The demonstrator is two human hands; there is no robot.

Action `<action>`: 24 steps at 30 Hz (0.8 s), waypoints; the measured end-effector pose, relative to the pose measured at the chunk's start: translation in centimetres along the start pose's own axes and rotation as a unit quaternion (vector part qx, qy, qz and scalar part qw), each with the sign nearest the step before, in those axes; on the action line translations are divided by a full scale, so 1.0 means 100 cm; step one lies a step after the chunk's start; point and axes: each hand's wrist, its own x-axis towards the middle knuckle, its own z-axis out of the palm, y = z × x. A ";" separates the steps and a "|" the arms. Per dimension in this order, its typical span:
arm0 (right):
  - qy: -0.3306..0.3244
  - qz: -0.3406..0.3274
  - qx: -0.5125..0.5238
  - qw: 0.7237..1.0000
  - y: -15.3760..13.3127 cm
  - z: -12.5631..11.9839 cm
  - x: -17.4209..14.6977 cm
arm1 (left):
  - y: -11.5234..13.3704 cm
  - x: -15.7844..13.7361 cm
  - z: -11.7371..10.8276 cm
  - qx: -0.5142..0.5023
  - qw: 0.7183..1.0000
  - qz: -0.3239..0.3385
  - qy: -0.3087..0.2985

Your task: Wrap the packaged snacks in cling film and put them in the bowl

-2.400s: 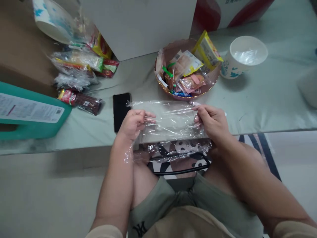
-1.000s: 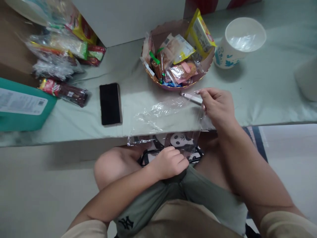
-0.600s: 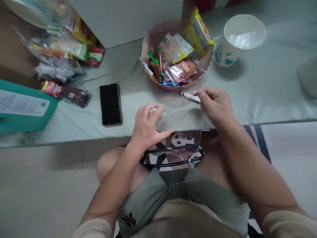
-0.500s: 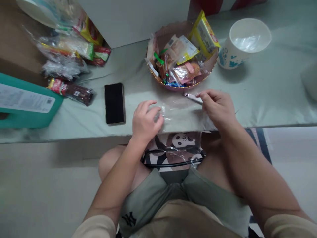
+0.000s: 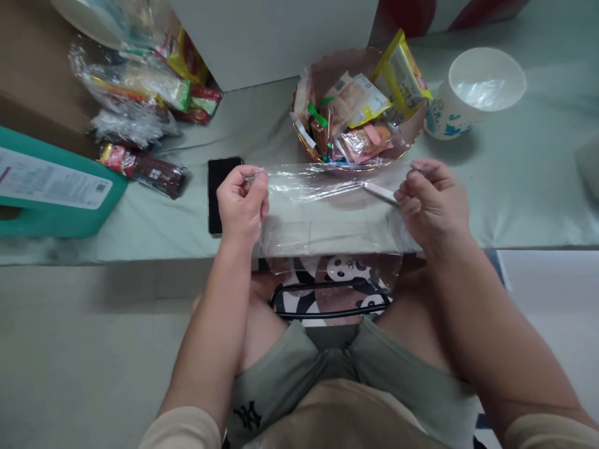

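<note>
A clear plastic bag (image 5: pixel 322 215) is stretched between my two hands over the table's front edge, its lower part hanging toward my lap. My left hand (image 5: pixel 243 202) is closed, pinching the bag's upper left corner in front of the phone (image 5: pixel 219 187). My right hand (image 5: pixel 433 202) pinches the upper right corner. Out of the same right hand a slim whitish pen-like tool (image 5: pixel 381 193) points left; its exact kind is unclear. Just behind the bag stands a pinkish gold-rimmed bowl (image 5: pixel 322 65) filled with several wrapped snacks (image 5: pixel 367 137).
A white paper tub (image 5: pixel 452 115) with blue print stands right of the bowl. At left are a teal carton (image 5: pixel 56 215), a dark wrapped snack bar (image 5: pixel 159 174) and a pile of packets (image 5: pixel 140 93). A white box wall (image 5: pixel 281 37) rises behind. A panda-print item (image 5: pixel 337 299) lies between my knees.
My left hand has gone from loosely open to pinching the bag, moving left and up. My right hand now pinches the bag too, still with the pen-like tool. The bag is pulled wide.
</note>
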 end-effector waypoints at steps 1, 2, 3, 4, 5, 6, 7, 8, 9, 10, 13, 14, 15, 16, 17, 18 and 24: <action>0.005 0.010 0.003 1.000 -0.001 0.000 0.000 | 0.001 0.001 -0.001 -0.013 1.000 -0.011 -0.005; 0.010 0.017 0.004 1.000 -0.001 0.000 0.000 | 0.002 0.002 -0.001 -0.021 0.999 -0.022 -0.009; 0.015 0.023 0.003 1.000 -0.002 0.000 -0.001 | 0.002 0.003 -0.001 -0.026 0.999 -0.032 -0.011; 0.019 0.026 0.000 0.999 -0.003 0.000 -0.001 | 0.002 0.004 -0.001 -0.028 0.999 -0.038 -0.010; 0.022 0.028 -0.002 0.999 -0.004 0.000 -0.001 | 0.002 0.005 0.000 -0.029 0.999 -0.041 -0.005; 0.025 0.028 -0.004 0.999 -0.005 0.000 -0.002 | 0.002 0.006 0.000 -0.029 0.999 -0.044 0.001; 0.026 0.026 -0.006 0.999 -0.006 0.000 -0.002 | 0.001 0.006 0.000 -0.027 0.998 -0.047 0.008; 0.029 0.025 -0.005 0.999 -0.006 0.000 -0.002 | 0.000 0.007 0.000 -0.024 0.998 -0.049 0.014; 0.032 0.022 -0.004 0.999 -0.007 0.000 -0.002 | 0.000 0.007 -0.001 -0.020 0.998 -0.050 0.018; 0.037 0.019 -0.002 0.999 -0.007 0.000 -0.002 | -0.001 0.007 -0.001 -0.013 0.999 -0.049 0.020; 0.055 0.015 0.000 0.998 -0.009 0.002 -0.002 | -0.002 0.007 -0.005 0.003 0.999 -0.035 0.022; 0.064 0.015 0.001 0.998 -0.009 0.003 -0.002 | -0.003 0.007 -0.005 0.007 0.999 -0.031 0.024; 0.076 0.014 0.003 0.997 -0.010 0.004 -0.002 | -0.004 0.006 -0.006 0.010 0.999 -0.029 0.027; 0.090 0.010 0.005 0.996 -0.010 0.005 -0.002 | -0.004 0.007 -0.006 0.012 0.999 -0.027 0.030; 0.105 0.001 0.005 0.995 -0.011 0.006 -0.002 | -0.006 0.007 -0.006 0.016 0.999 -0.023 0.033; 0.117 -0.012 0.004 0.993 -0.011 0.007 -0.002 | -0.007 0.007 -0.006 0.020 0.999 -0.017 0.035; 0.115 -0.068 -0.014 0.991 -0.011 0.003 -0.001 | -0.012 0.010 -0.015 0.059 0.997 0.052 0.020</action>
